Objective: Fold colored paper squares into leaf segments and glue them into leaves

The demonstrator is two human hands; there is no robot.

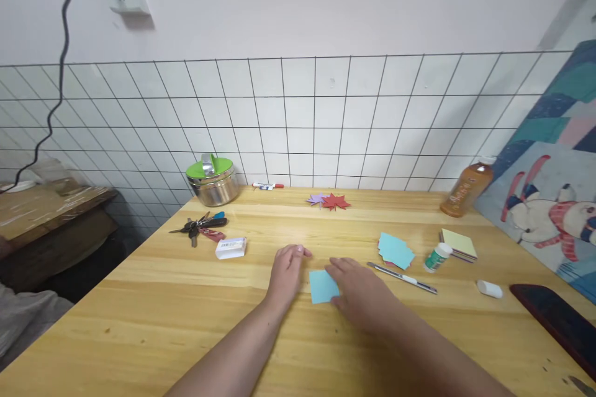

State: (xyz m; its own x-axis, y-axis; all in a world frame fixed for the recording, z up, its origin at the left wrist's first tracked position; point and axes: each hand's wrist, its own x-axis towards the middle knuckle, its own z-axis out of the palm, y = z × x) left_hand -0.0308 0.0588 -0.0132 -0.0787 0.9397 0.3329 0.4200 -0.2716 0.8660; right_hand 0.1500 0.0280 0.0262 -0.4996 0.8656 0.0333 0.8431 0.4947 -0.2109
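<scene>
A light blue square of paper (pixel 323 287) lies on the wooden table between my two hands. My right hand (pixel 356 290) is at its right edge, with fingertips at the far corner and thumb at the near one. My left hand (pixel 285 273) rests a little left of the paper, apart from it; its fingers are loosely bent and hold nothing visible. To the right of my right hand are a utility knife (pixel 403 277) and a small stack of blue paper pieces (pixel 395 251).
Around the table (pixel 153 322) stand a green-lidded pot (pixel 214 183), keys (pixel 200 225), a small white box (pixel 231 248), a marker (pixel 267 186), paper maple leaves (pixel 335 201), a glue stick (pixel 437 257), sticky notes (pixel 459 244), an eraser (pixel 489 289), a bottle (pixel 468 189) and a phone (pixel 559 322).
</scene>
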